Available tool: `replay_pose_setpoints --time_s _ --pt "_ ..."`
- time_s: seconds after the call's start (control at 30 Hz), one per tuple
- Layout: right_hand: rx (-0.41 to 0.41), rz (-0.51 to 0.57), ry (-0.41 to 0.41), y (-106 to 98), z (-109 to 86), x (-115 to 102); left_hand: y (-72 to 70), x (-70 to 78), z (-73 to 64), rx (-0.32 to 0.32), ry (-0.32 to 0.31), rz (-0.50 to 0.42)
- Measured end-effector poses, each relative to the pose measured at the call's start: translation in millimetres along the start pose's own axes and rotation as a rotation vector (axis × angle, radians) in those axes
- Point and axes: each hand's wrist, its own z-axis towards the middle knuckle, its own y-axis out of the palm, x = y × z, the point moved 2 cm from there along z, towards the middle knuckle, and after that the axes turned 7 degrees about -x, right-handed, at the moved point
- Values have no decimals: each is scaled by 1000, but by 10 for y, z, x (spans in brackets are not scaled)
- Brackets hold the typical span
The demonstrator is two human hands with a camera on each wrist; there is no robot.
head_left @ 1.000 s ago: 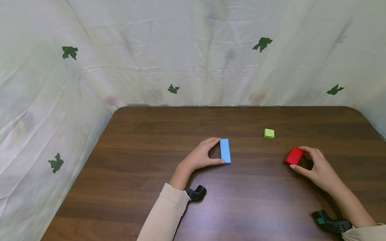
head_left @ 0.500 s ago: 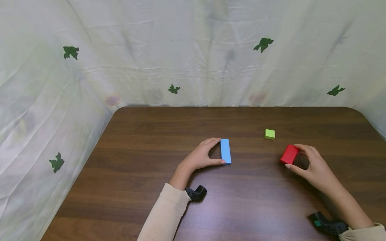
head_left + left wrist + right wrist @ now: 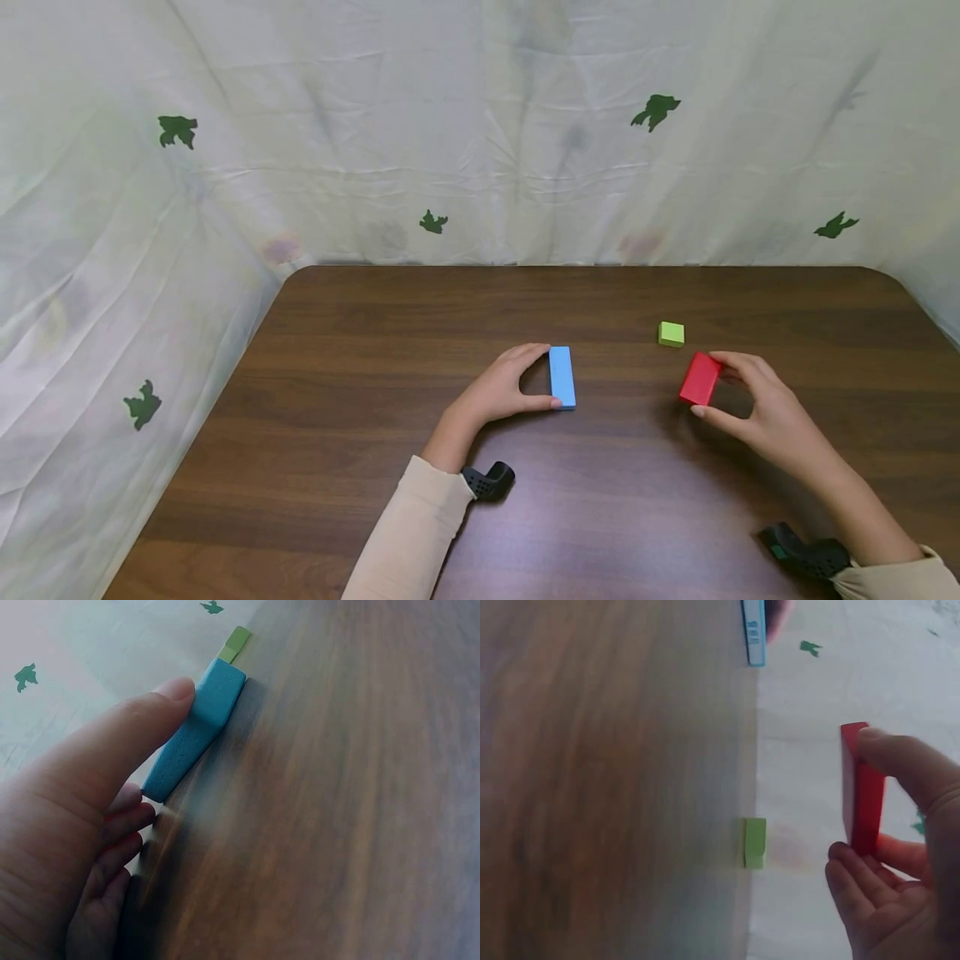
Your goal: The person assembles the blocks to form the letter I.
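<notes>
My left hand pinches a long blue block by its two ends, thumb on the near end and fingers on the far one. In the left wrist view the blue block lies on the tabletop. Off to the right, my right hand holds a red block between thumb and fingers. The right wrist view shows the red block lifted off the wood. A small light-green block lies on the table, beyond the red block and slightly to its left.
Dark wooden table under both hands. A pale curtain with green leaf-like patches hangs behind its far edge and along the left side. Black cameras sit on the left wrist and right wrist.
My right hand has carried the red block leftward and a little away from me, nearer the blue block. The left hand and both other blocks have stayed in place.
</notes>
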Motion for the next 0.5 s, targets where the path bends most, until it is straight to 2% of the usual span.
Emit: replay_pose_setpoints --time_s 0.2,0.33,0.5 --pt "9 13 -53 45 54 -112 -1 0 3 1 2 -2" --pt "18 58 -103 80 103 -194 0 -3 5 -2 -3 -3" --pt "-7 103 -151 125 169 -307 2 -6 7 -5 -8 1"
